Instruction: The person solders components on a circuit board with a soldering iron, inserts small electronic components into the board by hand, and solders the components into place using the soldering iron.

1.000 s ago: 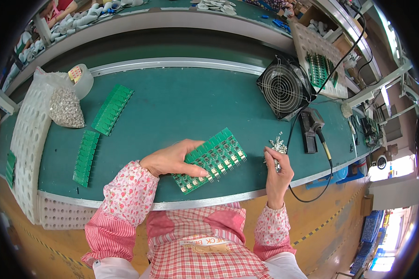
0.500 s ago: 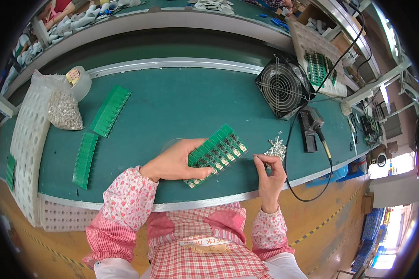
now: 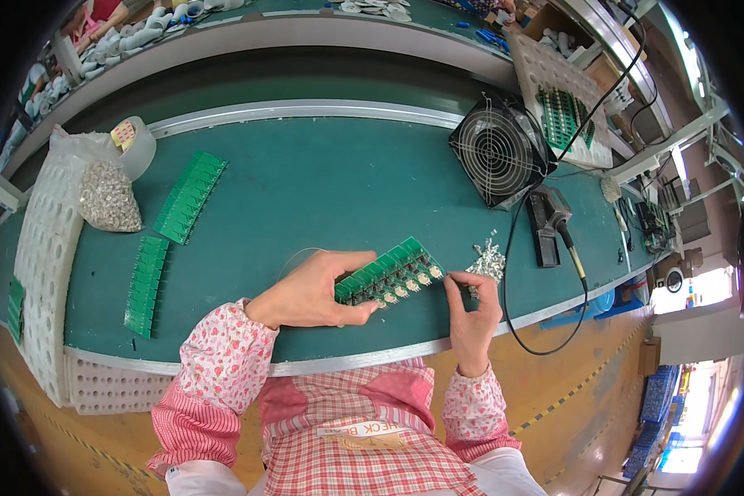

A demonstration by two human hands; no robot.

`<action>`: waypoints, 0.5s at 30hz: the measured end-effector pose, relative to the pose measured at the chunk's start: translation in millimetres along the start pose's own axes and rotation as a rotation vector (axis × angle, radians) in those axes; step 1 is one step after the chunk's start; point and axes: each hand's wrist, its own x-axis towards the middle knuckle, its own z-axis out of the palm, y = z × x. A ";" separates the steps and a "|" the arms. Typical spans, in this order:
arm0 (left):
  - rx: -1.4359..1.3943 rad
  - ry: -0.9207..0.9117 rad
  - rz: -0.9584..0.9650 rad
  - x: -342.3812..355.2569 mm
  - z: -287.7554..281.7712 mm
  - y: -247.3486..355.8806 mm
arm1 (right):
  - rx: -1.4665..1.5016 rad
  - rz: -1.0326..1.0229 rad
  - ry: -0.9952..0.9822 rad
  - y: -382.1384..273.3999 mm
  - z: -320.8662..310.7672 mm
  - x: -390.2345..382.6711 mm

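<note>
A green circuit board strip (image 3: 391, 266) is held tilted above the bench, gripped at its left end by my left hand (image 3: 310, 291), thumb in front and fingers behind. Several small whitish components line its lower edge, and dark parts sit above them. Close to the strip's right end, my right hand (image 3: 474, 321) has thumb and forefinger pinched together; whatever is between the tips is too small to make out. Just beyond that hand lies a loose pile of small silvery-white components (image 3: 488, 263).
Two green board strips (image 3: 190, 197) (image 3: 146, 285) lie at left, beside a clear bag of small parts (image 3: 109, 197), a tape roll (image 3: 139, 149) and a white perforated foam tray (image 3: 51, 264). A black fan (image 3: 498, 150) and a soldering iron holder (image 3: 546, 227) with a looping cable stand right.
My right hand has moved slightly left and up to the strip's right end. The strip has been tipped to a flatter angle in my left hand.
</note>
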 end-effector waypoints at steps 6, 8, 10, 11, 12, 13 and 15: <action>0.119 -0.116 -0.041 -2.6 -24.2 9.4 | -0.360 -0.316 -0.068 -4.3 -12.4 4.2; 0.167 -0.191 -0.091 10.6 -43.0 11.7 | -0.031 0.075 0.080 19.7 -20.6 7.8; 0.509 -0.555 -0.122 27.2 -60.6 16.1 | 0.364 0.351 0.160 38.5 -46.9 18.6; 0.464 -0.608 -0.166 31.5 -64.6 17.2 | 0.369 0.356 0.156 47.0 -58.9 23.8; 0.572 -0.679 -0.182 40.5 -66.1 19.4 | 0.583 0.456 0.215 57.0 -70.1 28.6; 0.644 -0.726 -0.200 48.7 -66.2 21.1 | 0.801 0.557 0.270 65.6 -78.1 34.4; 0.713 -0.782 -0.229 63.5 -60.4 25.8 | 0.840 0.583 0.279 79.8 -89.2 46.0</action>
